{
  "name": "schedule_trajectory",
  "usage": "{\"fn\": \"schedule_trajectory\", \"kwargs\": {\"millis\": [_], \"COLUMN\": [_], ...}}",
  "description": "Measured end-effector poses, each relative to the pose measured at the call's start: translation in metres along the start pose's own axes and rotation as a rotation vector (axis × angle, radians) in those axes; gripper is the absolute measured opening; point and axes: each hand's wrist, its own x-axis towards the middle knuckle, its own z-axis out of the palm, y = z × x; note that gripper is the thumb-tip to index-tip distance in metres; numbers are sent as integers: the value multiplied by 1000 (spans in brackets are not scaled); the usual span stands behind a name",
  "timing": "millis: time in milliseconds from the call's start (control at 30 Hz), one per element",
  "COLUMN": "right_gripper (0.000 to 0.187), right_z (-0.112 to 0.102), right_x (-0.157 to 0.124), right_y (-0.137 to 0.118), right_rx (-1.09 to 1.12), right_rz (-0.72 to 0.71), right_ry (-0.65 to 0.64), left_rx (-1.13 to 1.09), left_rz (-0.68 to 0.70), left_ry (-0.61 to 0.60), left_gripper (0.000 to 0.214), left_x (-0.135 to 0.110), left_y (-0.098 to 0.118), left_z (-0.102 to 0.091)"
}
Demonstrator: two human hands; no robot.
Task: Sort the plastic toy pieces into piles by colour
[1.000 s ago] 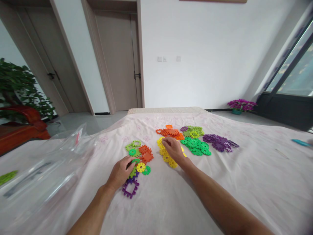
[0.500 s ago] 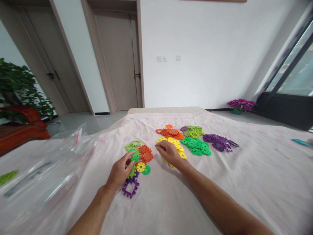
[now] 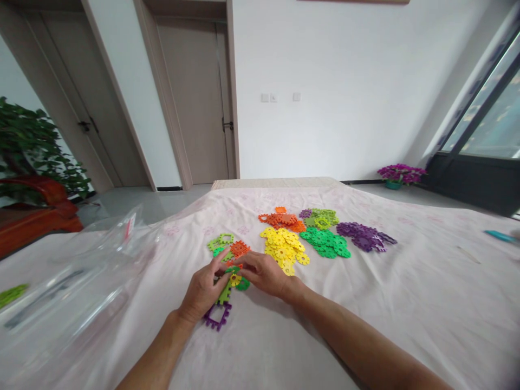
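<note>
A small mixed heap of plastic building pieces lies under my hands on the cloth. My left hand point(image 3: 205, 284) pinches the edge of a green notched disc point(image 3: 233, 269). From the other side my right hand point(image 3: 264, 273) has its fingertips closed on that same disc; they partly cover it. Just below are a yellow disc point(image 3: 235, 280) and another green disc point(image 3: 242, 284). Orange square pieces point(image 3: 240, 248) and lime green pieces point(image 3: 221, 241) sit beyond my fingers. Nearer to me lies a purple square frame point(image 3: 218, 316), partly behind my left hand.
Sorted piles stand to the right: yellow point(image 3: 282, 246), orange point(image 3: 284, 219), green point(image 3: 327, 242), lime point(image 3: 325, 218) and purple point(image 3: 363, 236). A clear plastic bag point(image 3: 85, 281) lies at left. A blue object point(image 3: 500, 236) rests far right on the pale cloth point(image 3: 406, 303).
My right hand has moved left and nearer, from the yellow pile to the green disc at my left hand. The disc has shifted slightly right and tilted.
</note>
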Motion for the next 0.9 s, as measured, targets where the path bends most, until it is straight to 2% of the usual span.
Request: {"fn": "schedule_trajectory", "kwargs": {"millis": [200, 333, 500, 700, 900], "right_gripper": [10, 10, 16, 26, 28], "right_z": [1, -13, -46, -92, -135], "right_x": [1, 5, 8, -3, -22], "right_y": [5, 18, 52, 91, 105], "right_rx": [-26, -92, -197, -329, -503], "right_rz": [-29, 49, 237, 494, 702], "right_ry": [9, 126, 338, 543, 493], "left_rx": [16, 27, 46, 53, 56], "left_rz": [-4, 13, 36, 36, 37], "left_ry": [-32, -33, -42, -42, -41], "left_gripper": [52, 39, 29, 27, 27], "left_x": [-1, 0, 1, 1, 2], "left_y": [1, -6, -14, -11, -11], "left_z": [2, 3, 3, 3, 3]}}
